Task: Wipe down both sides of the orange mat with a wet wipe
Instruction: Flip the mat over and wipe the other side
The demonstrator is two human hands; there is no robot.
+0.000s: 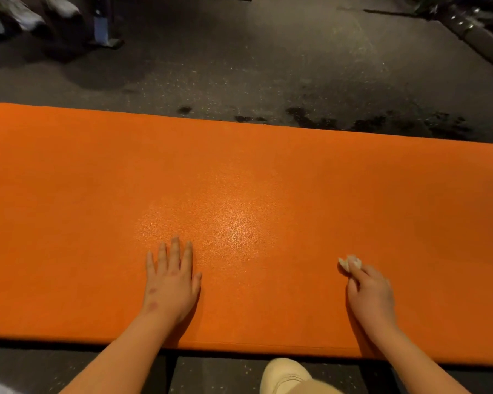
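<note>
The orange mat (239,172) lies flat on the dark floor and spans the whole width of the head view. My left hand (172,275) rests palm down on the mat's near half, fingers straight and together. To the right, my right hand (372,292) is on the mat with its fingers curled, pinching a small crumpled white wet wipe (350,263) that pokes out past its fingertips against the mat. A sheen shows on the mat just beyond my left hand.
Dark speckled floor (254,66) lies beyond the mat, with dark patches along the far edge at right. A blue-based stand (103,29) and grey shapes stand at the far left. Metal equipment (473,27) runs along the far right. My pale shoe (285,375) is by the near edge.
</note>
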